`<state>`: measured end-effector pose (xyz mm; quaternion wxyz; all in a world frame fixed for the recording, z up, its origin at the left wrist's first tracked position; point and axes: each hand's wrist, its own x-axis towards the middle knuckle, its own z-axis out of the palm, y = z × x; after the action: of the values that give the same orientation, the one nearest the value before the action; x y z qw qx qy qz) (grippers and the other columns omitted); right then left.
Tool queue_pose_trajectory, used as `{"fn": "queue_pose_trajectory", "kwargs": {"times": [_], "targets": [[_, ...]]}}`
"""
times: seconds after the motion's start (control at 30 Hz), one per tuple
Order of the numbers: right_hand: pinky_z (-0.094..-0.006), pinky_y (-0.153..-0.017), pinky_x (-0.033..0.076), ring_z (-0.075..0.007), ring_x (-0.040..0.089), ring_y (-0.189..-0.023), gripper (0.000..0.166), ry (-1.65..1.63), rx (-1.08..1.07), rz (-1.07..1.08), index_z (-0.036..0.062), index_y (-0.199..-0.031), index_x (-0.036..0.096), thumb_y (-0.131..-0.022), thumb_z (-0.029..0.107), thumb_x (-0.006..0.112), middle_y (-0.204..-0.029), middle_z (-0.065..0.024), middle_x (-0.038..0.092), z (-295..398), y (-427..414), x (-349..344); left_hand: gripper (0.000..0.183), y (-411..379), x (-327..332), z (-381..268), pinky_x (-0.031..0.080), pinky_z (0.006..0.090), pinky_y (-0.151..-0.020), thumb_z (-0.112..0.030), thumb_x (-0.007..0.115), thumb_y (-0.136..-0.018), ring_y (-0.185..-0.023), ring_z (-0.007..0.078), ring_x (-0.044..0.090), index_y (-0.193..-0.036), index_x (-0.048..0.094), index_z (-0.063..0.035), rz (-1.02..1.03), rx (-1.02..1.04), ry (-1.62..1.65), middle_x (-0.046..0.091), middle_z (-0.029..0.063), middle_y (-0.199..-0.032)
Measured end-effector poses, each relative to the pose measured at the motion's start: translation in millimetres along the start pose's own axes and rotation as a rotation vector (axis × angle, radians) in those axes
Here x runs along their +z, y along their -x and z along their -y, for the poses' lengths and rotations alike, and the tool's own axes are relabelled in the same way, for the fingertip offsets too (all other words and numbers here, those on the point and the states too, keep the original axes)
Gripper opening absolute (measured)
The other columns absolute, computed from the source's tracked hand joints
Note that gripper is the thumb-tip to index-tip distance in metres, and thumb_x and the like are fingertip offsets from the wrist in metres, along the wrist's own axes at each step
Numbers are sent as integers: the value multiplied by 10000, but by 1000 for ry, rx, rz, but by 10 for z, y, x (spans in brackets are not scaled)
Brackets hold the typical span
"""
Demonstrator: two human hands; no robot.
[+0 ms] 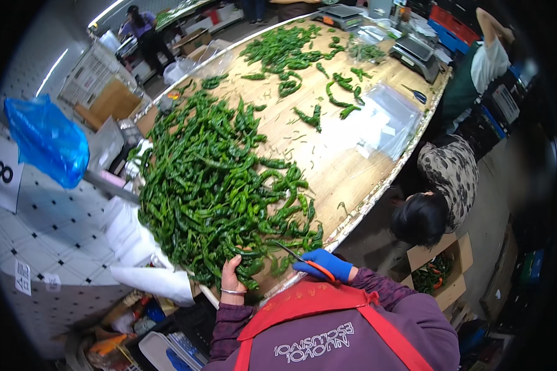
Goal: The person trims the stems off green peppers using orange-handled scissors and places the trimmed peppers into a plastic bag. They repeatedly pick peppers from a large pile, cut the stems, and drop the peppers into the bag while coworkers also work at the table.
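Observation:
A large heap of long green peppers [204, 185] covers the left and near part of a wooden table [334, 181]. At its near edge my bare left hand [232, 277] grips several green peppers [250, 268]. My right hand [329, 262], in a blue glove, holds scissors with orange handles [321, 270]. The blades point left and away, towards the peppers, just right of my left hand. Whether they are parted is too small to tell. A few loose peppers [278, 265] lie between my hands.
Cut stems [301, 148], plastic bags [390, 125] and blue-handled scissors [417, 94] lie on the table. A second pepper pile [283, 46] and scales [415, 55] sit farther back. At right, a person [450, 181] bends near a cardboard box [464, 252]. A blue bag [48, 139] stands left.

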<state>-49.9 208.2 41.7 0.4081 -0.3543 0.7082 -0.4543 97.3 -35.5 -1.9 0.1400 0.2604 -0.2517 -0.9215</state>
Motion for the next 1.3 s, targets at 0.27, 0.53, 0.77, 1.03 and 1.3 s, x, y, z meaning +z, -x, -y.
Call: {"fn": "queue_pose_trajectory", "kwargs": {"times": [0.27, 0.53, 0.77, 1.03, 1.3], "targets": [[-272, -473, 438, -124, 547, -484, 379, -357, 304, -68, 26, -746, 596, -900, 372, 598, -559, -52, 529, -413, 236, -126, 463, -1361, 1774, -370, 472, 391, -870, -351, 645, -825, -1013, 227, 573, -1196, 569, -85, 233, -173, -601, 625, 72, -1117], [-251, -428, 372, -93, 489, -448, 336, -650, 286, -213, 36, -710, 547, -910, 300, 603, -558, -18, 514, -575, 397, -300, 464, -2008, 2168, -68, 496, 381, -852, -225, 656, -798, -989, 312, 621, -1224, 579, -57, 517, 370, -1690, 595, 148, -1216], [-242, -601, 469, -77, 555, -680, 338, -442, 154, -229, -1, -1116, 600, -869, 223, 658, -772, -48, 605, -749, 359, -350, 320, -1247, 992, 126, 315, 497, -990, -191, 690, -696, -1108, 233, 510, -1015, 681, -169, 631, 344, -2460, 631, 57, -1006], [-260, -705, 475, -80, 548, -755, 411, -389, 68, -289, 27, -1159, 590, -833, 249, 704, -845, -39, 628, -391, 84, -241, 242, -532, 1345, -34, 482, 333, -686, -143, 667, -698, -737, 217, 588, -912, 663, -30, 562, 346, -1714, 584, 79, -784], [-245, -551, 442, -86, 548, -626, 283, -503, 63, -219, 5, -1056, 615, -853, 201, 643, -740, -63, 626, -552, 382, -101, 258, -236, 1069, 676, 443, 215, -533, -108, 687, -795, -618, 43, 557, -1010, 634, 24, 421, -260, -1148, 637, 33, -741]]}}
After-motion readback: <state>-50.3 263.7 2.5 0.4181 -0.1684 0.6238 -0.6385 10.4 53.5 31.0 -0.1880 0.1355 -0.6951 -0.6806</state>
